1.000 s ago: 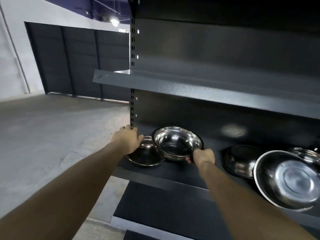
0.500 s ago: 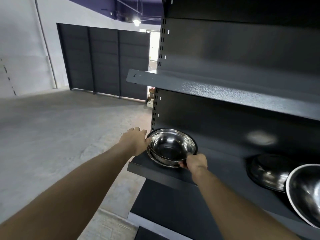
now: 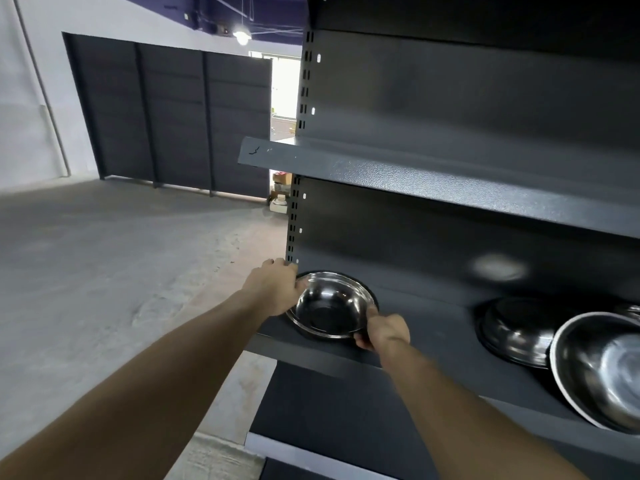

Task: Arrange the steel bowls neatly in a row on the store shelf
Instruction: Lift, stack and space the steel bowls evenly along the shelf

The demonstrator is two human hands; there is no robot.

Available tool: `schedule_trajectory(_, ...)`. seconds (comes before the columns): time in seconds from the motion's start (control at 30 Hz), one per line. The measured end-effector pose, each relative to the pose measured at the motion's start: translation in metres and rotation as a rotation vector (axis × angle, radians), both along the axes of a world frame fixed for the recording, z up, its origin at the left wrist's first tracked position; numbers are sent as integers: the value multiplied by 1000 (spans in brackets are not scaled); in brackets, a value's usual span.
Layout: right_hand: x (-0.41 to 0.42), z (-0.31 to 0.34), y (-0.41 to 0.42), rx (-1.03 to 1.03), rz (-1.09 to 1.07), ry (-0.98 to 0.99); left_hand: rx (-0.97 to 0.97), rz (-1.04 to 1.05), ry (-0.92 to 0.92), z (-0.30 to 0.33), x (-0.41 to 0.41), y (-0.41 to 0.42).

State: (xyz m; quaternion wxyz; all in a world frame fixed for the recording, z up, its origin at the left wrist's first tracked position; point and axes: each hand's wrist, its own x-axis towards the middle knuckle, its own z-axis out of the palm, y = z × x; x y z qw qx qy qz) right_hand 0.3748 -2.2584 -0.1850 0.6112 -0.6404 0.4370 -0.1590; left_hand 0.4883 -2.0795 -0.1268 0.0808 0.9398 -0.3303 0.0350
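Gripping nested bowls point(image 3: 330, 308): perhaps two

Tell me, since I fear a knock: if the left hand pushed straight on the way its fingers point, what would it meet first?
Probably the slotted upright at the shelf's back corner: the left hand holds the steel bowl by its rim, fingertips seemingly just short of it. Depth is unclear.

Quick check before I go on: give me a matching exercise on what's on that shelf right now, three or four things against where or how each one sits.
Things:
1. left hand
2. right hand
3. held bowl
4. large bowl

Places or states:
A. at the shelf's left end, between both hands
B. pinches the near right rim of a bowl
C. at the far right, tilted toward the camera
D. on a bowl's left rim, by the slotted upright

Pairs: 1-D, 2-B, 3-A, 4-C
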Motion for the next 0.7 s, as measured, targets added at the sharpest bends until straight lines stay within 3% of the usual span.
schedule_trajectory(0.7, -160, 27, -92, -194, -392, 34, 61, -470, 112, -10, -105, -175)
